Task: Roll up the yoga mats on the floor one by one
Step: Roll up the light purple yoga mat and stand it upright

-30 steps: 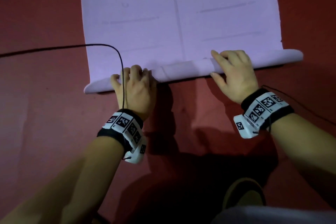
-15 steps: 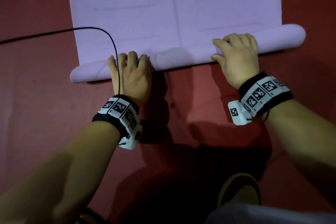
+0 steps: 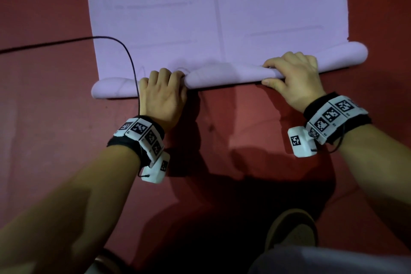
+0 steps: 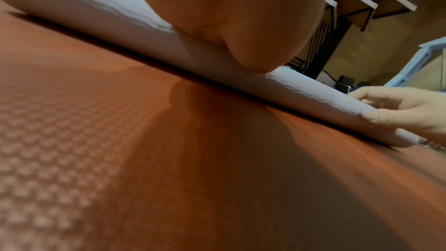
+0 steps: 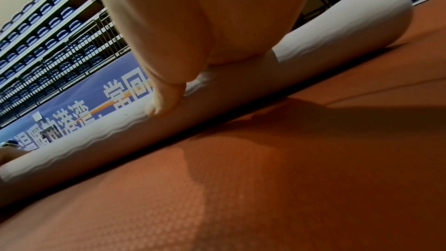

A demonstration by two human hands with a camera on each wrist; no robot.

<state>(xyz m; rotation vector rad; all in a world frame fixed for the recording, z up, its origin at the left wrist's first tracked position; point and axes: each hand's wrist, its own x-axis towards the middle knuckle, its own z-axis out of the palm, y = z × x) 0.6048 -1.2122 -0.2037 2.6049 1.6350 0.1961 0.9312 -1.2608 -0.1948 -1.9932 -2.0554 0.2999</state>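
On the red floor (image 3: 55, 140) lies the lilac yoga mat (image 3: 222, 18), its near edge rolled; the left hand (image 3: 163, 98) and right hand (image 3: 293, 78) both curl fingers over that roll, gripping it

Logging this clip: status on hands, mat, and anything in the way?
Left hand and right hand both grip the rolled edge, fingers curled over. Purple yoga mat mostly flat. Black cable crosses the roll at the left hand.

Lilac yoga mat (image 3: 218, 18) flat on floor, near edge rolled.
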